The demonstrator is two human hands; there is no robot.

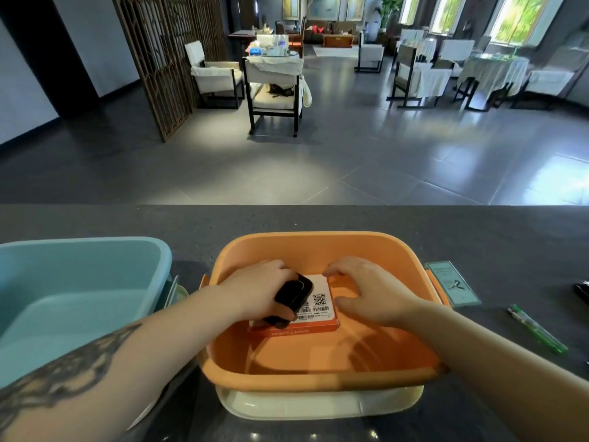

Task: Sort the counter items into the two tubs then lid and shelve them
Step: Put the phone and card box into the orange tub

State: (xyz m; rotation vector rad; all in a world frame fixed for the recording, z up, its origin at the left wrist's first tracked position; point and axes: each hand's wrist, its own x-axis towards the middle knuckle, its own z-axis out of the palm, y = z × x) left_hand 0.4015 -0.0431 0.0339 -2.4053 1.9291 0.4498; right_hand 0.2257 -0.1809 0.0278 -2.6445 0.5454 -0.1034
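An orange tub (322, 242) stands on the dark counter in front of me, on top of a cream lid (318, 405). Inside it lies a flat orange box with a white barcode label (322, 306). My left hand (255, 290) grips a small black device (291, 296) over the box's left side. My right hand (366, 290) reaches into the tub with fingers curled over the box's far right edge, touching it. A blue tub (79, 282) stands to the left, and nothing shows inside it.
On the counter right of the orange tub lie a clear green-printed card (452, 283), a green lighter (538, 330) and a dark object (583, 293) cut off by the frame's edge. Another cream lid (178, 291) peeks from under the blue tub. Beyond the counter is a dining room with chairs.
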